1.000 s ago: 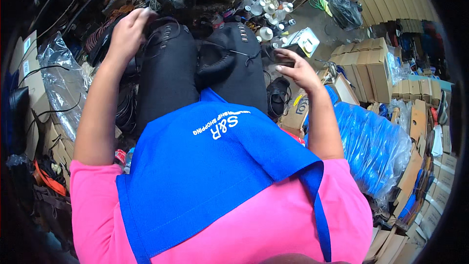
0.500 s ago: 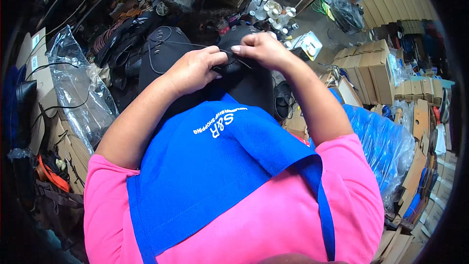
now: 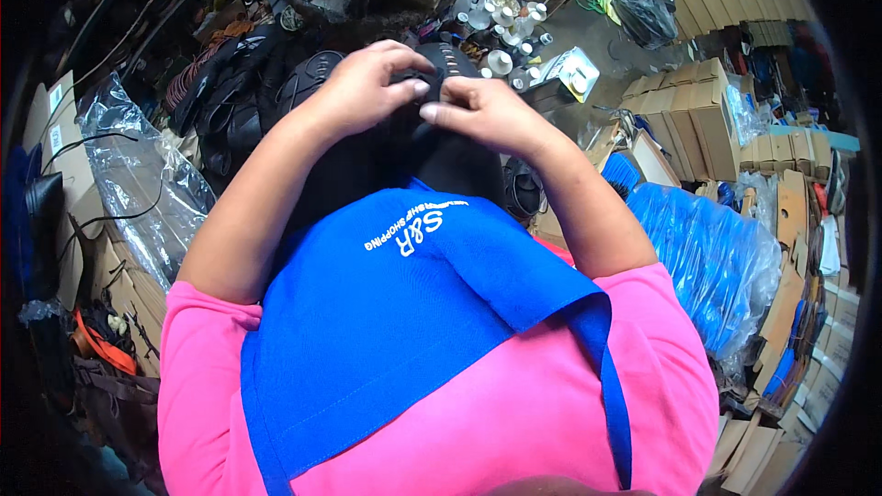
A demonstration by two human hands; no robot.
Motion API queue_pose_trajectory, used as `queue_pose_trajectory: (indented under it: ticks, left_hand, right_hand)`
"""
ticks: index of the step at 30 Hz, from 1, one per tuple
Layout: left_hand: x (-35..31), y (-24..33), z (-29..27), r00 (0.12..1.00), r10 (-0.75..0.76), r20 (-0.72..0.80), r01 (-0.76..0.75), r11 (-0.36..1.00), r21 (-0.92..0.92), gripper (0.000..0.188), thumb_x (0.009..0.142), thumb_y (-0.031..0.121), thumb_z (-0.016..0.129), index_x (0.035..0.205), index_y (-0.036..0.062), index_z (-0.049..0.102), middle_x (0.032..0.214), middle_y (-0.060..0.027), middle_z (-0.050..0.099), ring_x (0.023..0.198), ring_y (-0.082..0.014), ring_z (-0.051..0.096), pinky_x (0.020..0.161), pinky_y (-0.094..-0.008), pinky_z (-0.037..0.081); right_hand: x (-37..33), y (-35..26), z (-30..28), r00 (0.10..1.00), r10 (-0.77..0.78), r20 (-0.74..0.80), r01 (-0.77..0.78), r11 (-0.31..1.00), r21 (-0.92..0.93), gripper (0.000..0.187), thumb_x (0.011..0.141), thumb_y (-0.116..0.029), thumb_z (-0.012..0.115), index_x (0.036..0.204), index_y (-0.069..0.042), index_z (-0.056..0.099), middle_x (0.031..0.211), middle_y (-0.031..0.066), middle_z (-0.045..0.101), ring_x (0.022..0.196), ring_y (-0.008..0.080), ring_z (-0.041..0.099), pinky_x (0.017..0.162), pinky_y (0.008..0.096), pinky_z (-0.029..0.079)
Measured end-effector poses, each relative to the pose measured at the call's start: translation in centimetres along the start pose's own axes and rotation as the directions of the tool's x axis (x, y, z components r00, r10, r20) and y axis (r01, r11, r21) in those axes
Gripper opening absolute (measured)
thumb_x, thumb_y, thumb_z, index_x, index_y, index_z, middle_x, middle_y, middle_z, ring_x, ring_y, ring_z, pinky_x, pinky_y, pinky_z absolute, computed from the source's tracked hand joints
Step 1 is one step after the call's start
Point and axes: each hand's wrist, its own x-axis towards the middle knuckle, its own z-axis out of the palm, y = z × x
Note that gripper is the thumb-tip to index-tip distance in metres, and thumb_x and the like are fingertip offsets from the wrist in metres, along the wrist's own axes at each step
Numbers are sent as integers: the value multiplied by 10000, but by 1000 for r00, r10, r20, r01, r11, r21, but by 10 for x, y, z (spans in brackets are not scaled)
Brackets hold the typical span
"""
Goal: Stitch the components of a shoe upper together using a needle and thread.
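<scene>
Both hands have come together at frame top-centre: left hand (image 3: 367, 92) & right hand (image 3: 482, 115) now pinch shut on the black shoe (image 3: 441, 69) w/ fingertips, so hands-on work's underway.

Boxes (image 3: 689, 115) right, plastic sheet (image 3: 138, 184) left

The grey floor (image 3: 588, 28) at the upper middle of the frame carried a cluster of small white jars (image 3: 503, 16) and a white box (image 3: 571, 73). Flattened cardboard boxes (image 3: 694, 115) stood stacked at the upper right, with a clear bag of blue items (image 3: 707, 253) lower down at right.
</scene>
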Motion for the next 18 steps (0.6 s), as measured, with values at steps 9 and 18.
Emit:
queue_pose_trajectory:
  ticks: [9, 18]
  left_hand:
    - [23, 2, 11, 990, -30, 139, 22, 998, 60, 203, 723, 151, 738, 829, 26, 619, 853, -86, 556, 827, -208, 560, 745, -316, 456]
    - [26, -13, -11, 862, -135, 489, 363, 837, -409, 255, 786, 133, 693, 1008, 9, 684, 922, -33, 632, 896, -127, 577, 840, -266, 446]
  right_hand:
    - [-46, -8, -29, 979, -126, 163, 124, 992, 24, 296, 830, -173, 590, 617, 3, 485, 525, 28, 378, 543, 55, 409, 490, 282, 351]
    - [-38, -7, -25, 961, -239, -143, 204, 953, -223, 196, 767, -121, 661, 957, -110, 708, 817, 112, 631, 777, 257, 614, 706, 342, 496]
